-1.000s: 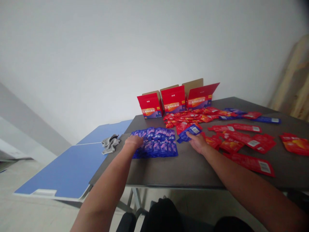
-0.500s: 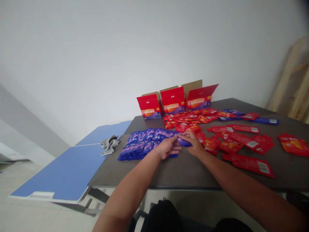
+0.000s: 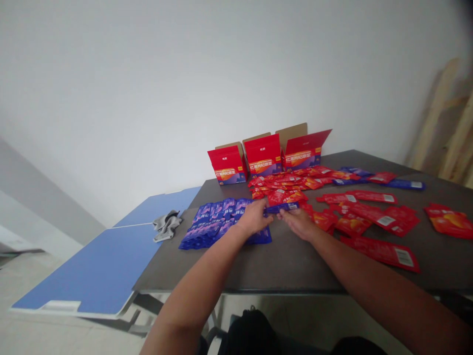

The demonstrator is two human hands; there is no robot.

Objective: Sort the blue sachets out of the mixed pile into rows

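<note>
A narrow blue-purple sachet (image 3: 283, 207) is held between my two hands, its barcode end toward the right. My left hand (image 3: 255, 217) grips its left end, above the right side of the blue sachet pile (image 3: 214, 224). My right hand (image 3: 298, 223) pinches the lower edge near the barcode end with thumb and fingers. The blue pile lies in overlapping rows, partly covered by my left hand. Just behind and to the right of my hands is a heap of red sachets (image 3: 284, 183).
Three open red cartons (image 3: 263, 155) stand along the wall at the back. Loose red sachets (image 3: 380, 251) and a few blue ones (image 3: 404, 184) lie on the right of the grey table (image 3: 288, 266). A grey cloth (image 3: 167, 226) rests by the blue table (image 3: 92, 266) at left.
The sachet between my hands has turned from its bunched, tilted position to lie nearly level and stretched out. My left hand has turned palm down, and my right hand has shifted slightly right and lower.
</note>
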